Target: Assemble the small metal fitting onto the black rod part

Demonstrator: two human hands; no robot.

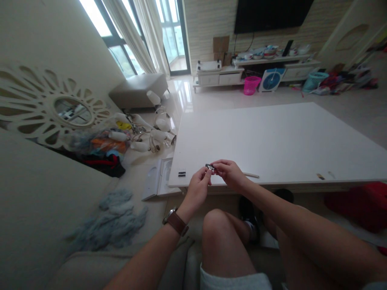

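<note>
I sit with my knees in front of a low white table (272, 137). Both hands meet over its near edge. My left hand (198, 189), with a brown watch on the wrist, pinches a small dark metal piece (209, 166) from the left. My right hand (229, 172) pinches the same piece from the right, fingers curled. A second small dark piece (182, 174) lies on the table's near left corner. A thin pale stick (250, 175) lies on the table just right of my right hand.
A chandelier with white glass shades (148, 135) and a heap of clothes (102, 155) lie on the floor at left. A white flat tray (157, 177) rests beside the table. A pink basket (251, 84), TV stand (256, 66) and grey ottoman (139, 88) stand farther back.
</note>
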